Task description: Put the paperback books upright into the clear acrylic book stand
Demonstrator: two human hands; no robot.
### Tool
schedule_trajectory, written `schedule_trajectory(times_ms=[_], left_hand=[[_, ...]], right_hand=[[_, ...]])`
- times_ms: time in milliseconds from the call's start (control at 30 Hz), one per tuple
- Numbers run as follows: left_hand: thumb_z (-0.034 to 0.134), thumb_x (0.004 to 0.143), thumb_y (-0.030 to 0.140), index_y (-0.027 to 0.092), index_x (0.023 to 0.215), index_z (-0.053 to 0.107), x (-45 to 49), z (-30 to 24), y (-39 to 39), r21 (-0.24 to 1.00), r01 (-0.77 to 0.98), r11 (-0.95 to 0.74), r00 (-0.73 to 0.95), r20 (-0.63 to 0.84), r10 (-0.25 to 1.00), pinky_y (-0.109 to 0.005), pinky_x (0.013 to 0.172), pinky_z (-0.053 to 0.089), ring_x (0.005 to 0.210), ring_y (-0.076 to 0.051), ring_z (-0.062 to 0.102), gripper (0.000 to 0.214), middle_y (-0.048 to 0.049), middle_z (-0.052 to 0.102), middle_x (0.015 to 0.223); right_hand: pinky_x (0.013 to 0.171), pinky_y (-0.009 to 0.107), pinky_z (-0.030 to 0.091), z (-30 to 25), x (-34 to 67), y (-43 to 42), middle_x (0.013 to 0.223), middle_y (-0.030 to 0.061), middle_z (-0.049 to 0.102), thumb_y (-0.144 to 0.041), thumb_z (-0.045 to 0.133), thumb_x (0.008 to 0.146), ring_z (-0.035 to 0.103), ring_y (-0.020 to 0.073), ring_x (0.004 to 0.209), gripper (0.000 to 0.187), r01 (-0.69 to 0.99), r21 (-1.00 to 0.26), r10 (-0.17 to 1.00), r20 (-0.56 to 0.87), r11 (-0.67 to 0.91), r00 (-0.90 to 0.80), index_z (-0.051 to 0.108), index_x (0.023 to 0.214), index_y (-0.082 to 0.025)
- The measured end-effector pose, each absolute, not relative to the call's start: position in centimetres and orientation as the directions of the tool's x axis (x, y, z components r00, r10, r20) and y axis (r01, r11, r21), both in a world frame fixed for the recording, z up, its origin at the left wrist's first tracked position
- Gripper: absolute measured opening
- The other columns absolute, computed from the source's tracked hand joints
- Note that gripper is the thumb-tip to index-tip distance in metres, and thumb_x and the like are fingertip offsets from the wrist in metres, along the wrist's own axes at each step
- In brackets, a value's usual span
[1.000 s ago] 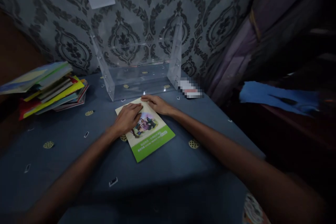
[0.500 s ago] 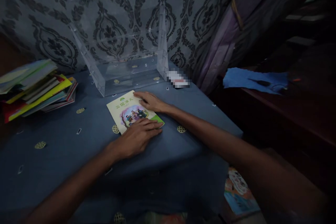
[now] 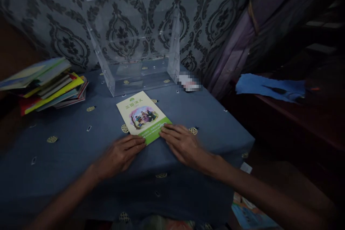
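A thin book (image 3: 142,116) with a cream cover, a cartoon picture and a green lower band lies flat on the blue tablecloth (image 3: 67,143). My left hand (image 3: 120,155) rests flat on the cloth, fingers stretched out, its fingertips touching the book's near left corner. My right hand (image 3: 182,144) also lies flat and open, fingertips on the book's near right corner. Neither hand holds anything. A clear acrylic stand (image 3: 140,57) is just behind the book, against the patterned wall.
A stack of colourful books (image 3: 44,85) lies at the table's left rear. A blurred small item (image 3: 189,82) sits right of the stand. A purple curtain (image 3: 242,39) and a blue cloth (image 3: 269,88) are at right. Another book (image 3: 250,214) lies on the floor.
Both hands have slid from the book's far end back to its near edge. The left moved first, then the right. The book stays flat in place.
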State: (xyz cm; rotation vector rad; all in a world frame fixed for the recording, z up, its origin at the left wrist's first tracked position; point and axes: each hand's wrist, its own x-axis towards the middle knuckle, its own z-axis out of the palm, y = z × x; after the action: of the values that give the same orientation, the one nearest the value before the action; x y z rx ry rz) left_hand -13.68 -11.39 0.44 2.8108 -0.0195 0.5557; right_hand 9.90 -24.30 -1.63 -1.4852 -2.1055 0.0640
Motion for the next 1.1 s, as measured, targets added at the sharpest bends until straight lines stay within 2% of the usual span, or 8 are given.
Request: schedule_trajectory(times_ms=[133,267,467,567,667,767,900,1100], left_hand=[[0.045,0.094,0.009,0.019,0.131,0.058,-14.0,0.4,-12.0,0.249,-0.028,-0.968,0.917,0.391,0.075,-0.04,0.097,0.055,0.113,-0.023,0.061,0.04,-0.0128,0.069,0.112],[0.043,0.093,0.009,0.022,0.127,0.061,-14.7,-0.1,-11.2,0.255,0.067,-0.965,0.906,0.389,0.166,-0.039,0.098,0.054,0.113,-0.022,0.061,0.041,-0.0112,0.068,0.115],[0.046,0.095,0.029,0.016,0.121,0.064,-13.6,-1.7,-6.6,0.19,0.548,-0.815,0.726,0.375,0.576,-0.049,0.093,0.053,0.11,-0.03,0.062,0.034,-0.0167,0.064,0.124],[0.05,0.091,0.038,0.015,0.123,0.061,-12.3,-2.6,-4.7,0.319,0.628,-0.71,0.595,0.39,0.702,-0.053,0.095,0.049,0.112,-0.034,0.061,0.041,-0.0172,0.066,0.12],[0.059,0.083,0.045,0.019,0.122,0.06,-11.4,-3.3,-3.4,0.716,0.425,-0.554,0.447,0.366,0.816,-0.05,0.098,0.049,0.115,-0.033,0.061,0.046,-0.0135,0.068,0.119],[0.076,0.069,0.049,0.021,0.118,0.059,-10.3,-3.6,-2.7,0.992,0.087,-0.096,0.311,0.065,0.948,-0.043,0.088,0.056,0.116,-0.033,0.062,0.059,-0.0126,0.068,0.121],[0.09,0.05,0.046,0.014,0.118,0.059,-8.0,-2.9,-3.6,0.875,-0.188,0.445,0.472,-0.317,0.823,-0.042,0.069,0.059,0.1,-0.039,0.069,0.081,-0.0155,0.074,0.096],[0.09,0.058,0.042,0.012,0.122,0.059,-6.1,2.7,-5.2,0.835,-0.191,0.515,0.616,-0.307,0.726,-0.037,0.076,0.059,0.094,-0.033,0.071,0.077,-0.0137,0.075,0.095]], right_hand=[[0.111,0.045,0.043,-1.7,7.0,-23.6,0.136,0.0174,0.059,-0.009,0.044,0.093,0.05,0.0263,0.132,0.044,0.81,-0.305,0.843,0.385,0.501,-0.376,0.054,0.136,-0.009],[0.112,0.046,0.041,-1.2,8.7,-22.6,0.131,0.0125,0.064,-0.016,0.045,0.097,0.054,0.0245,0.129,0.037,0.828,-0.351,0.878,0.366,0.437,-0.308,0.059,0.131,-0.016],[0.102,0.045,0.047,0.2,11.5,-16.0,0.128,0.0175,0.063,-0.021,0.055,0.091,0.059,0.0284,0.119,0.028,0.902,-0.391,0.961,0.265,0.186,-0.083,0.065,0.116,-0.014],[0.106,0.047,0.042,0.1,10.5,-13.1,0.126,0.0195,0.063,-0.02,0.056,0.089,0.058,0.0298,0.119,0.028,0.927,-0.374,0.975,0.216,0.034,0.051,0.066,0.114,-0.011],[0.105,0.049,0.041,-1.1,9.9,-12.3,0.125,0.0183,0.063,-0.026,0.059,0.087,0.055,0.032,0.121,0.032,0.908,-0.419,0.946,0.285,-0.021,0.153,0.065,0.116,-0.014],[0.108,0.049,0.039,-3.2,10.4,-12.5,0.124,0.0136,0.065,-0.022,0.06,0.083,0.056,0.0307,0.121,0.038,0.853,-0.521,0.92,0.326,-0.015,0.216,0.065,0.121,-0.02],[0.106,0.05,0.042,-5.1,12.0,-12.4,0.131,0.0136,0.061,-0.022,0.057,0.081,0.053,0.0314,0.126,0.049,0.745,-0.666,0.902,0.3,-0.035,0.31,0.059,0.13,-0.023],[0.058,0.025,0.048,-1.3,15.8,-12.5,0.088,0.0062,0.068,-0.037,0.068,0.075,0.064,0.0171,0.074,0.038,0.12,-0.972,0.935,-0.152,-0.2,0.321,0.066,0.107,-0.017]])
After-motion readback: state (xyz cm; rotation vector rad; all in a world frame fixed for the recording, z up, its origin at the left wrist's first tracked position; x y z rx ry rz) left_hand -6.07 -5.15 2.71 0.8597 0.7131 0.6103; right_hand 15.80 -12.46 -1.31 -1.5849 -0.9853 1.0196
